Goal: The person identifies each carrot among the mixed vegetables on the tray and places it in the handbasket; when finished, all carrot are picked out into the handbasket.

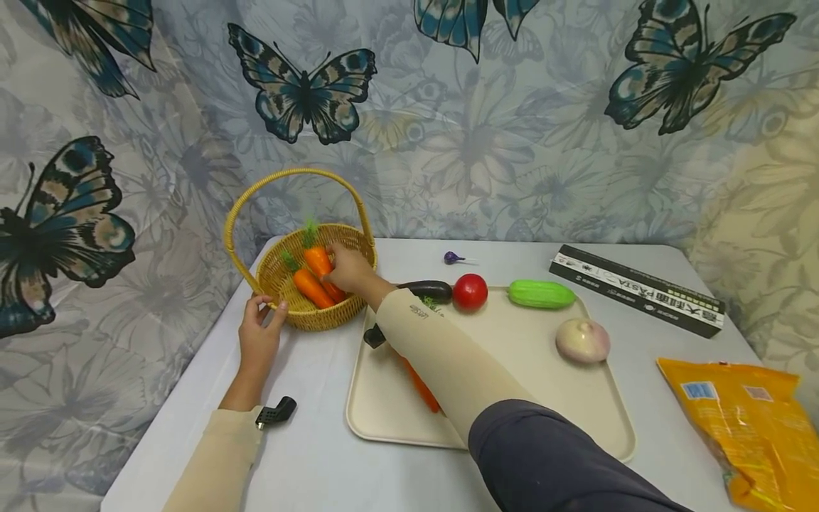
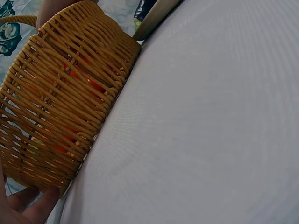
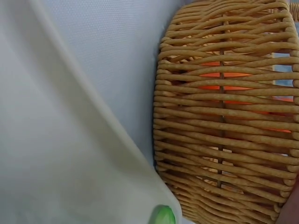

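Note:
At the back left of the table stands a yellow-brown wicker basket [image 1: 320,321] with a tall arched handle. Orange carrots [image 1: 311,287] with green tops lie inside it; orange patches show through the weave in both wrist views. My right hand [image 1: 353,270] reaches over the basket's right rim and grips a carrot [image 1: 317,260], its thumb across the front. Part of that carrot is hidden by the hand. My left hand [image 1: 261,334] holds the basket's front left side, fingers and thumb against the wicker. Left fingertips [image 2: 45,201] touch the basket's lower end in the left wrist view.
A cream tray [image 1: 512,377] bears an eggplant [image 1: 427,289], a tomato [image 1: 470,292], a green ridged gourd [image 1: 542,294], an onion [image 1: 582,340] and a carrot [image 1: 420,386], partly under my right sleeve. Beyond are a purple lollipop [image 1: 453,257], black pasta box [image 1: 636,290] and orange bag [image 1: 748,427].

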The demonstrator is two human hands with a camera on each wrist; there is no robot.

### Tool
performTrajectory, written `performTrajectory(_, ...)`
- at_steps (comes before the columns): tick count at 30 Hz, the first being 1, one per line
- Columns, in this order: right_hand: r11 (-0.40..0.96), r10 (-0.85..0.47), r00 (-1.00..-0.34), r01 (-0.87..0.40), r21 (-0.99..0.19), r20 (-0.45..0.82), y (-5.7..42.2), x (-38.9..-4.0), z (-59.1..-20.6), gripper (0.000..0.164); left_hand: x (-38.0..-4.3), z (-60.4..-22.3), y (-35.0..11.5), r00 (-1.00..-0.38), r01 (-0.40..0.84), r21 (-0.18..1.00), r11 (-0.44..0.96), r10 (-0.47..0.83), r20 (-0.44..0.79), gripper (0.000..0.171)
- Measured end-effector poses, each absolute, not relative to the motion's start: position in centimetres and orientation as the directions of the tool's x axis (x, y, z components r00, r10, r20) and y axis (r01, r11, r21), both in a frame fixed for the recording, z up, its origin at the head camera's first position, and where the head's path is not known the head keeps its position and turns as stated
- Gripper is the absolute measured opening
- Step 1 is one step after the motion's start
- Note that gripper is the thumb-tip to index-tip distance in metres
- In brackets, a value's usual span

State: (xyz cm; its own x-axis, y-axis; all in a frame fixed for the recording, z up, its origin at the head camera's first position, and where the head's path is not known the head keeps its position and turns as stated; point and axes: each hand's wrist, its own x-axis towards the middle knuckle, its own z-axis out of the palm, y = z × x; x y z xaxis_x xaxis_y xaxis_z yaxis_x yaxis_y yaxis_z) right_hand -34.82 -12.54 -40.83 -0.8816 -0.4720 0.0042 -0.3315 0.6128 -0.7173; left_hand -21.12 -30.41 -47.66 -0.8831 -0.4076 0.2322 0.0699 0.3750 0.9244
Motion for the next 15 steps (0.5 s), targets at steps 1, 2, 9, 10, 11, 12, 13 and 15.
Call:
performTrajectory(1,0.614,-0.474,-0.880,-0.329,-0.717,-0.002,-12.54,-34.83,-40.90,0.060,-21.12,-47.70,-30.38,-0.884,0.066,0.925,0.375,-0.408,0.228,0.050)
performTrajectory(2,0.615,-0.476,-0.879,-0.328,-0.717,-0.006,-12.54,-34.83,-40.96,0.060,-21.13,-47.76,-30.39,-0.884,0.062,0.925,0.376,-0.409,0.226,0.050)
performTrajectory(9,0.593,-0.488,-0.872,-0.353,-0.724,0.025,-12.32,-34.72,-41.00,0.058,-21.16,-48.06,-30.54,-0.878,0.066,0.912,0.405,-0.410,0.245,0.051)
performTrajectory(10,0.588,-0.492,-0.870,-0.360,-0.725,0.033,-12.27,-34.70,-40.97,0.057,-21.20,-48.09,-30.58,-0.878,0.067,0.910,0.408,-0.409,0.249,0.051)
performTrajectory(11,0.581,-0.494,-0.869,-0.362,-0.729,0.038,-12.22,-34.68,-40.91,0.057,-21.25,-48.12,-30.63,-0.877,0.069,0.908,0.413,-0.408,0.253,0.052)
performTrajectory(12,0.579,-0.493,-0.869,-0.363,-0.730,0.041,-12.18,-34.67,-40.86,0.057,-21.29,-48.14,-30.66,-0.876,0.071,0.906,0.416,-0.408,0.256,0.052)
performTrajectory(13,0.579,-0.492,-0.870,-0.363,-0.730,0.043,-12.14,-34.67,-40.79,0.058,-21.34,-48.17,-30.70,-0.876,0.075,0.906,0.417,-0.406,0.259,0.052)
performTrajectory(15,0.577,-0.486,-0.873,-0.354,-0.736,0.038,-12.09,-34.70,-40.67,0.057,-21.44,-48.15,-30.71,-0.875,0.078,0.904,0.420,-0.405,0.264,0.052)
